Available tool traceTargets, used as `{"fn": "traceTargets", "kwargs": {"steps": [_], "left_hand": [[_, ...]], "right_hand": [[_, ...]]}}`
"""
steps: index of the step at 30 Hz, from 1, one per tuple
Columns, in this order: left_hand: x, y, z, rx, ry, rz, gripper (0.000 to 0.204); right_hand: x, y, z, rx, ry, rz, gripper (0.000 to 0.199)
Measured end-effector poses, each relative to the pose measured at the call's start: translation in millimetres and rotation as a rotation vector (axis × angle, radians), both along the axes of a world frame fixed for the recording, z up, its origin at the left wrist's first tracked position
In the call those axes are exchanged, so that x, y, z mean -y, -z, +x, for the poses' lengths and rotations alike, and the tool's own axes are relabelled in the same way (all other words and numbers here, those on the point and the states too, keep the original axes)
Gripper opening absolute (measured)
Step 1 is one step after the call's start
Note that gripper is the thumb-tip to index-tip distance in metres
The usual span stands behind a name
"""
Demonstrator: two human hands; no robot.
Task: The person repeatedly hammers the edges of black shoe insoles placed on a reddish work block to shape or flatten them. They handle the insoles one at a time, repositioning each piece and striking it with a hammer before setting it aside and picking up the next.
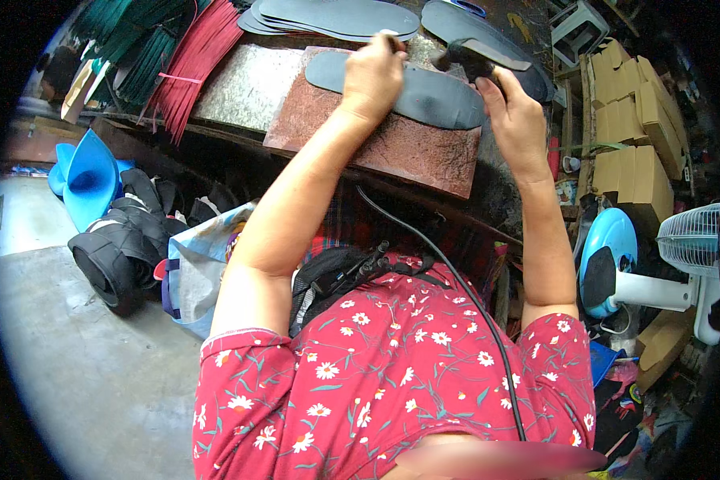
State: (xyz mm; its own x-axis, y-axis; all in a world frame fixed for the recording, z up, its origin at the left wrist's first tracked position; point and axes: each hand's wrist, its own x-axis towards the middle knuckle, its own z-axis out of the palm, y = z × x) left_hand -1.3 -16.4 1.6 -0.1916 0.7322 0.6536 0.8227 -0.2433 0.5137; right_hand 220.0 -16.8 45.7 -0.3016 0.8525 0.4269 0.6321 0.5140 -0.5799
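A dark grey sole-shaped piece [440, 98] lies flat on a reddish-brown slab [432, 152] at the bench. My left hand [374, 78] is closed over the middle of the piece, its fingers round a short dark tool with a pale top [392, 40]. Most of that tool is hidden by the fingers, so its kind does not show. To the right, my right hand [516, 120] grips a hammer [460, 58], raised close to the piece's right end. The hammer's dark head points toward my left hand.
More sole-shaped sheets [336, 18] are stacked at the far side, beside another dark sheet [456, 28]. Bundles of red strips [196, 64] and green strips [140, 44] lie far left. Cartons [628, 120] and a fan [690, 240] stand right. A black cable [456, 276] crosses before me.
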Motion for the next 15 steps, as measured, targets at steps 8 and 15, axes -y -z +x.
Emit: {"fn": "traceTargets", "kwargs": {"steps": [8, 15], "left_hand": [[-8.6, 8.0, -10.7, 0.526, 0.239, -0.061, 0.012], [1.4, 1.3, 10.4, -0.304, 0.124, 0.078, 0.021]], "right_hand": [[23.4, -59.6, 9.3, -0.324, -0.245, 0.033, 0.028], [5.8, -28.5, -6.5, -0.071, -0.063, 0.104, 0.032]]}}
